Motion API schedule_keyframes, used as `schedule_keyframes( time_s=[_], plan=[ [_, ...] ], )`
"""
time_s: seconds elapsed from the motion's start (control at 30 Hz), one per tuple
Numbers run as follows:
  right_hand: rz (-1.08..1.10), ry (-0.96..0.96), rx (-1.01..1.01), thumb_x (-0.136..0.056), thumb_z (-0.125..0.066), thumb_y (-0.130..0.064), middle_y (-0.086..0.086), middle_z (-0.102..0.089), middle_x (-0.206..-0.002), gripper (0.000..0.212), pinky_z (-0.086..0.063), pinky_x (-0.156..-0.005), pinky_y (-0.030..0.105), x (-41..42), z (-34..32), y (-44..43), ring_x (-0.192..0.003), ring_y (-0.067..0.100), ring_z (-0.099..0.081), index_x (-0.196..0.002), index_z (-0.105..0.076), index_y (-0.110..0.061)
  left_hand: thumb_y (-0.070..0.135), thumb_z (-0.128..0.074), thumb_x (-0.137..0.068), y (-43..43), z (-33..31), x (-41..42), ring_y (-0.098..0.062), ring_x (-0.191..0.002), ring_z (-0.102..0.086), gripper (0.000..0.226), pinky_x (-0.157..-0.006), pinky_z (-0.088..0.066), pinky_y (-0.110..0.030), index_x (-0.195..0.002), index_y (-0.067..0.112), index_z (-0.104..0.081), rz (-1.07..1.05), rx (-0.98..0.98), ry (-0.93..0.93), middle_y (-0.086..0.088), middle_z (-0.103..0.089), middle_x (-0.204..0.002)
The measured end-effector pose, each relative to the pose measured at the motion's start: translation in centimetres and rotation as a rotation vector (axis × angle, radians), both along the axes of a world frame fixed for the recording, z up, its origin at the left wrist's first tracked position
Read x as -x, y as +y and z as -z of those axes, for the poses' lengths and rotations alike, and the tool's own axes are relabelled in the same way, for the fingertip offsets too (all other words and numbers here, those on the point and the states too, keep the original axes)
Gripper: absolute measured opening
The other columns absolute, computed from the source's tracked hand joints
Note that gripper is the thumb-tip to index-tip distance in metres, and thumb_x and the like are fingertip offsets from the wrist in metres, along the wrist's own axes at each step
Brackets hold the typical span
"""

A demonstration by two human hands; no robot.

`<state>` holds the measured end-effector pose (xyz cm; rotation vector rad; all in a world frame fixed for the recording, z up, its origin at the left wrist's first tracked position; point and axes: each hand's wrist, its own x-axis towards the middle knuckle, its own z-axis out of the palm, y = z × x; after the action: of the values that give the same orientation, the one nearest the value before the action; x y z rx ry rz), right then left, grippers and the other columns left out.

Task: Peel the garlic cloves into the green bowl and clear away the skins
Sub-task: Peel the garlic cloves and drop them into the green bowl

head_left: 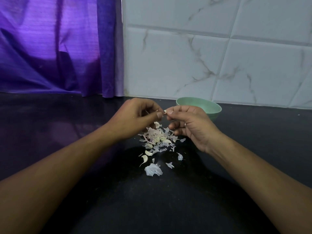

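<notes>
The black counter (67, 132) fills the lower part of the view and runs back to a white marble-veined tiled wall (219, 56) on the right and a purple curtain (50, 48) on the left. Your two forearms reach in from the bottom corners and meet over the middle of the counter.

Your left hand (133, 117) and right hand (190, 125) are held fingertip to fingertip above the surface. Each has its fingers curled, and both pinch the same small garlic clove (165, 111) between thumb and forefinger. You wear a ring (185, 124) on the right hand.

The green bowl (217, 107) stands just behind your right hand, near the wall, and that hand partly hides it. You cannot tell what lies inside.

Right under your hands is a heap of papery skins (157, 137). Nearer you lie a broad loose skin (153, 169) and smaller scraps. A curved loose clove (144, 159) lies apart at the heap's near edge.
</notes>
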<state>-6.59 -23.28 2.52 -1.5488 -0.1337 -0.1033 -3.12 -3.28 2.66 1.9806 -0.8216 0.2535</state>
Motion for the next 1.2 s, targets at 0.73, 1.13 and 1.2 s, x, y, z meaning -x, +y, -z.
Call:
schedule_keyframes(
  time_s=[0.73,1.13,1.2],
  plan=[
    [-0.013,-0.189,0.115,-0.095,-0.071,-0.005,0.007,-0.074,-0.079,0.008,-0.056,-0.056,0.028,-0.21,0.72,0.19,-0.064,0.019,-0.068,-0.100,-0.071,0.001,0.007,-0.074,-0.093,-0.54,-0.28,0.55,-0.017,-0.070,-0.071,0.015,-0.056,-0.059,-0.028,-0.099,-0.005,-0.072,0.024,0.279,0.415,-0.012,-0.078,-0.089],
    [-0.010,-0.220,0.114,-0.097,-0.068,-0.006,0.008,-0.075,-0.083,0.005,-0.059,-0.059,0.032,-0.08,0.69,0.27,-0.065,0.018,-0.068,-0.100,-0.070,-0.002,0.009,-0.074,-0.093,-0.66,-0.40,0.77,-0.016,-0.071,-0.071,0.011,-0.057,-0.059,-0.028,-0.098,0.000,-0.074,0.025,0.301,0.399,-0.008,-0.077,-0.084],
    [-0.021,-0.224,0.116,-0.098,-0.067,-0.005,0.006,-0.075,-0.081,0.005,-0.059,-0.060,0.033,-0.04,0.67,0.32,-0.065,0.019,-0.068,-0.100,-0.069,-0.002,0.008,-0.074,-0.093,-0.80,-0.37,0.83,-0.016,-0.070,-0.071,0.010,-0.057,-0.059,-0.028,-0.097,-0.001,-0.073,0.011,0.321,0.401,-0.008,-0.077,-0.082]
  ],
)
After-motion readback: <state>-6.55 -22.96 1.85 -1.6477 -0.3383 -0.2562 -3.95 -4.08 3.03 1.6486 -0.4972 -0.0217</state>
